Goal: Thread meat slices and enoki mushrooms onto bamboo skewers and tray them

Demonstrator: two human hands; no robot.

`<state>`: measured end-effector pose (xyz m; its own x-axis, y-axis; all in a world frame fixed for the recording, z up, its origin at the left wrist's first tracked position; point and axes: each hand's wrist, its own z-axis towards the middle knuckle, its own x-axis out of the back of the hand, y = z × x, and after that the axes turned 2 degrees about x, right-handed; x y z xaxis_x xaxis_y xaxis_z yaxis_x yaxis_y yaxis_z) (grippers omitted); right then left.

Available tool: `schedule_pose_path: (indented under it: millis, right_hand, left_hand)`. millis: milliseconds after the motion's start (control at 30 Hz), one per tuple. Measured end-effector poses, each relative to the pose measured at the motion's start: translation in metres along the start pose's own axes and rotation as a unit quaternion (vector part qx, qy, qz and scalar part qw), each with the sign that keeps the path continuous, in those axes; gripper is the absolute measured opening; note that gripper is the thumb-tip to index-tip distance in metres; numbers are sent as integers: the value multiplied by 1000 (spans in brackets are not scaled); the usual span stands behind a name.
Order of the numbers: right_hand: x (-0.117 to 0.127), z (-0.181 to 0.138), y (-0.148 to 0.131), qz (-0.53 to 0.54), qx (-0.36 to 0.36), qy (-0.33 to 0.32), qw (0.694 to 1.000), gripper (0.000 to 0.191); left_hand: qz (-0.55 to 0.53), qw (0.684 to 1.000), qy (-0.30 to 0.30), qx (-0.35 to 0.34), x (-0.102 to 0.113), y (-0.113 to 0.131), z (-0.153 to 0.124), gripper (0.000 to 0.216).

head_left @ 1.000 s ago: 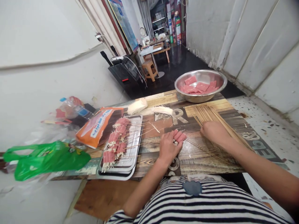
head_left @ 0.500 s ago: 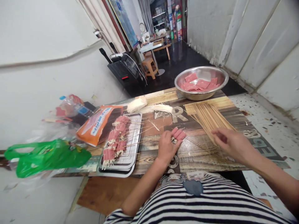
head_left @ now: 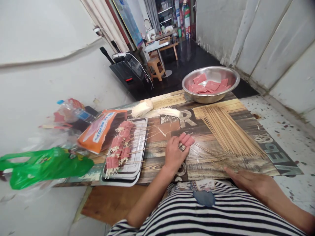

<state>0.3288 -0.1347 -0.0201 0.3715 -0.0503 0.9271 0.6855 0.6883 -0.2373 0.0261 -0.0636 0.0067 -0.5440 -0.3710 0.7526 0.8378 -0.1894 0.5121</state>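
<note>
My left hand (head_left: 174, 153) lies on the table (head_left: 248, 129) and is closed over a few pink meat rolls (head_left: 187, 140) with white mushroom ends showing under the fingers. My right hand (head_left: 248, 183) is at the table's near edge by my striped shirt. Its fingers are pressed together and point left, pinching a thin bamboo skewer (head_left: 211, 160) that runs toward the rolls. A fan of loose bamboo skewers (head_left: 226, 131) lies between the hands and a steel bowl (head_left: 211, 70) holding pink meat slices (head_left: 209, 86).
Left of my left hand, a metal tray (head_left: 144, 131) carries several skewered meat rolls (head_left: 120, 147). Behind it lie enoki mushroom bundles (head_left: 142, 108) and an orange packet (head_left: 98, 131). A green plastic bag (head_left: 46, 165) sits at the far left by the wall.
My right hand left the skewer pile and drew back toward my body, to the table's near edge. My left hand stayed on the rolls. The view shifted slightly.
</note>
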Motion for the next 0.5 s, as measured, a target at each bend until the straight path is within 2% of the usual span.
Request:
schedule_pose_path:
  millis: [333,500]
  right_hand:
    - [1,5,0,-21,32,4,999,45]
    - [-4,6,-1,-37,13,-16,999,48]
  left_hand:
    - [0,1000,12,-13,-2,-1,-2,27]
    - [2,1000,13,-6,-2,-1,-3,28]
